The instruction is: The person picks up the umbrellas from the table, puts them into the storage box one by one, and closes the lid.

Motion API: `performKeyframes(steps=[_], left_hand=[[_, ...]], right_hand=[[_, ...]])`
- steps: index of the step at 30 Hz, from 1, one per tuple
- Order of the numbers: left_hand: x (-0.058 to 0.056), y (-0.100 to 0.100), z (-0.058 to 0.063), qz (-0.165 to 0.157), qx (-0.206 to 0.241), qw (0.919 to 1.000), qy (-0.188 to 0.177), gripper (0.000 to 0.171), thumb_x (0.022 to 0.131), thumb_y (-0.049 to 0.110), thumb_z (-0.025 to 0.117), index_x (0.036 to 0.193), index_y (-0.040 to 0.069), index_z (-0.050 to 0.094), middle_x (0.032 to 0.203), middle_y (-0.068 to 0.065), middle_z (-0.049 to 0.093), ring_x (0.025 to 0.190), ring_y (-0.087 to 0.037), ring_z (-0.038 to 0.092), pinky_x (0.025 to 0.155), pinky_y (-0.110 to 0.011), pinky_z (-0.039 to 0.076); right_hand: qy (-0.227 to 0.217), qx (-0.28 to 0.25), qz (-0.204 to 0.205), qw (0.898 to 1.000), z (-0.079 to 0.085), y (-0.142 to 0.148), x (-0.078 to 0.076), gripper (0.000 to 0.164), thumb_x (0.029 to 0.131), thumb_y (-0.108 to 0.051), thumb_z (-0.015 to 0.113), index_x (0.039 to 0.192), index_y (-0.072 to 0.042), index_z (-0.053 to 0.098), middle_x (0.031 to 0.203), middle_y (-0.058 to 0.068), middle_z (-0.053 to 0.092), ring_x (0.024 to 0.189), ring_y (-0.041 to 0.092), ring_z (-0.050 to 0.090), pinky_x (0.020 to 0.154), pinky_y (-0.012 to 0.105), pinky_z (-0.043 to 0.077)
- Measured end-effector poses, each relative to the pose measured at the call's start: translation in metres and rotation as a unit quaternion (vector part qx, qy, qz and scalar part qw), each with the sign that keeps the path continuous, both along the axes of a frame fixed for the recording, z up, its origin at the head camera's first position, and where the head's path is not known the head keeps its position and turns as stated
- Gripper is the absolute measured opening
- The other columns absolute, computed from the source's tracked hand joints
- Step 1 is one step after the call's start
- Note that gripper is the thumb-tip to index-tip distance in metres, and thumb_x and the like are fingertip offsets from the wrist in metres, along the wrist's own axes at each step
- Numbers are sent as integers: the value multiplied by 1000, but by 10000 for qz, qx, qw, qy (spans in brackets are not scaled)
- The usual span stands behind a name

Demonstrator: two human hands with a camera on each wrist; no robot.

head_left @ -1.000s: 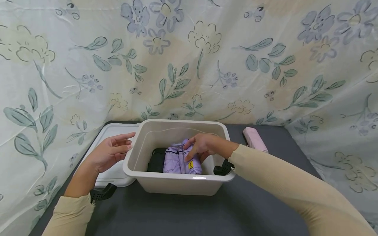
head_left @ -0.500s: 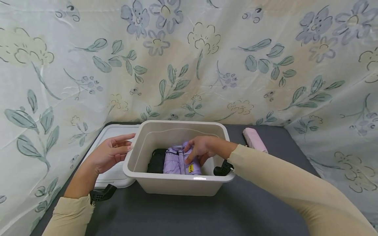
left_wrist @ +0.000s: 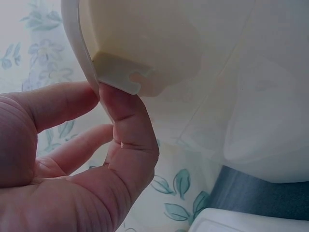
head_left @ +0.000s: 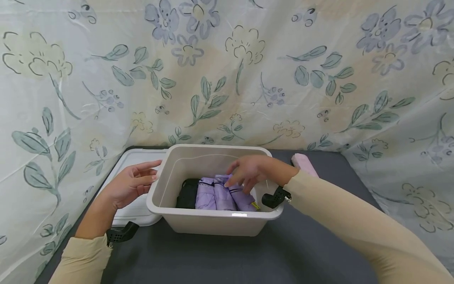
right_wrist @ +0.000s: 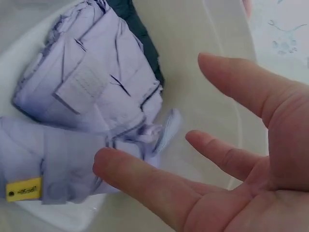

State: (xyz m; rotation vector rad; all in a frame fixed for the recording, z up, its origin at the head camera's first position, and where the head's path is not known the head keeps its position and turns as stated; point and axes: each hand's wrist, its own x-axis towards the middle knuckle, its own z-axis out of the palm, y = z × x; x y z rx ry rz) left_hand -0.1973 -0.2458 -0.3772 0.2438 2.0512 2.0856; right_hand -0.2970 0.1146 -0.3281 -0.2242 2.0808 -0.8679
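My left hand (head_left: 129,183) pinches the left rim of the beige plastic bin (head_left: 213,213). In the left wrist view, its thumb and a bent finger (left_wrist: 133,125) meet at that rim. The right hand (head_left: 252,169) is inside the bin's right part, fingers spread and holding nothing. Below it lies a lavender folded umbrella (right_wrist: 72,154) with a strap, snap and yellow tag. Whether a fingertip touches it I cannot tell. More folded lavender fabric (head_left: 205,195) lies beside it on the left. A dark bundle (head_left: 188,193) sits at the bin's left end.
Partly behind the bin's left side, a white lid (head_left: 131,211) lies flat on the dark grey table (head_left: 213,260). A pink roll (head_left: 304,163) lies at the right, partly hidden by the right arm. Floral cloth (head_left: 227,79) hangs behind the table.
My right hand has let go of the lavender umbrella and risen slightly to the right. The umbrella now leans right, its yellow tag shifted rightward. The left hand stays on the rim.
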Motion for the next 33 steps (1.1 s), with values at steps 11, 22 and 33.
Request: performKeyframes(steps=[11, 22, 33], left_hand=[[0, -1, 0, 26, 63, 10000, -37, 54, 103, 7, 60, 155, 12, 46, 110, 5, 73, 99, -12, 74, 89, -29, 61], [-1, 0, 3, -30, 125, 9999, -88, 53, 103, 6, 59, 154, 8, 45, 108, 2, 72, 97, -12, 74, 87, -29, 61], [0, -1, 1, -188, 227, 9995, 103, 46, 102, 4, 59, 147, 16, 56, 108, 1, 73, 99, -12, 73, 87, -29, 61]], right_hand=[[-4, -892, 81, 9960, 22, 24, 0, 64, 95, -19, 74, 150, -7, 45, 139, 25, 59, 125, 40, 64, 100, 47, 57], [304, -2072, -307, 9773, 32, 61, -2, 63, 97, -7, 69, 153, -4, 41, 124, 14, 65, 112, 27, 69, 104, 47, 54], [1223, -2880, -750, 9468, 32, 103, 8, 54, 97, -9, 70, 147, -6, 49, 145, 25, 53, 119, 28, 69, 99, 39, 57]])
